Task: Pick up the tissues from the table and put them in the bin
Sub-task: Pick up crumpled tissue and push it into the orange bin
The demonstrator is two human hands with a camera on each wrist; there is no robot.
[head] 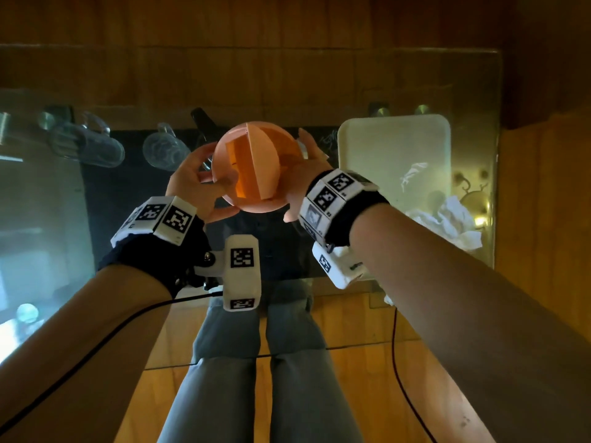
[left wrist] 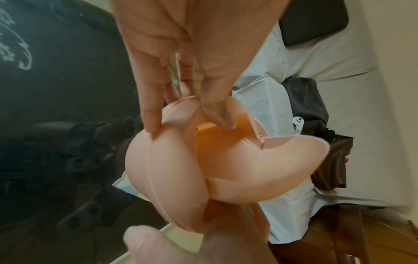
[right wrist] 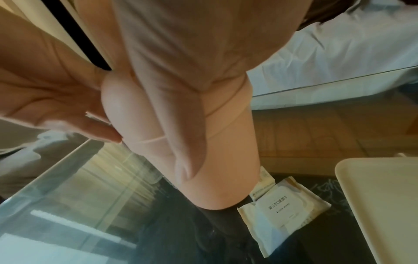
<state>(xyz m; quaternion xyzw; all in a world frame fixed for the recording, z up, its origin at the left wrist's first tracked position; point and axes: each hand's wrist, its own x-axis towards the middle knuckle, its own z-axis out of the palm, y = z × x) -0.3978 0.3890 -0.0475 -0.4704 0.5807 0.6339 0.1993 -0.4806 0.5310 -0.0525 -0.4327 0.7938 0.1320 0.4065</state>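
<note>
A person holds a small round peach-coloured bin (head: 252,167) between both hands at the centre of the head view, lifted above a glass worktop (head: 473,91). The bin's swing lid is tipped, showing an orange interior. The left hand (head: 195,187), at the bin's left side, grips it with curled fingers; in the left wrist view the fingertips (left wrist: 217,114) hook over the edge of the lid opening. The right hand (head: 307,174) clasps the bin's right side, its palm and fingers pressed against the smooth wall, as the right wrist view shows close up.

Crumpled white tissues (head: 447,222) lie at the right of the head view, at the near end of a cream tray (head: 396,135) on the worktop. Clear glasses (head: 86,142) lie at the upper left. In the right wrist view, a pack of wet wipes (right wrist: 282,210) sits at the lower right, just left of the tray.
</note>
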